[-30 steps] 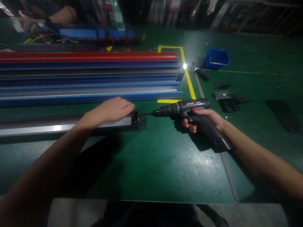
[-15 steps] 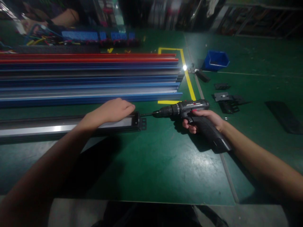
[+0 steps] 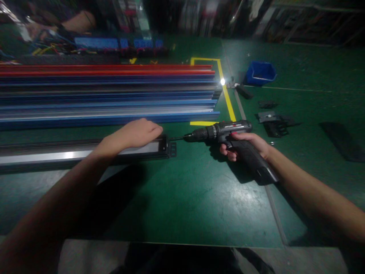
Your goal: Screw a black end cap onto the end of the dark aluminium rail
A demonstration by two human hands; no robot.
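My right hand (image 3: 247, 144) is wrapped round the grip of a black cordless drill (image 3: 232, 128), which points left. The long bit (image 3: 177, 138) of the drill reaches the black end cap (image 3: 164, 147) of a long metal profile (image 3: 68, 154). A small slotted bracket (image 3: 173, 149) juts out from that end. Over the profile, close to the cap, lies my left hand (image 3: 137, 133), its fingers curled across the far edge and holding it down. The fingertips of this hand are hidden behind the profile.
Behind lies a row of long red and blue profiles (image 3: 114, 102) beside yellow tape (image 3: 228, 102). To the right are a blue bin (image 3: 260, 74), several black brackets (image 3: 273, 123) and a dark flat object (image 3: 342, 140). Another person's arm (image 3: 76, 23) shows at the back left.
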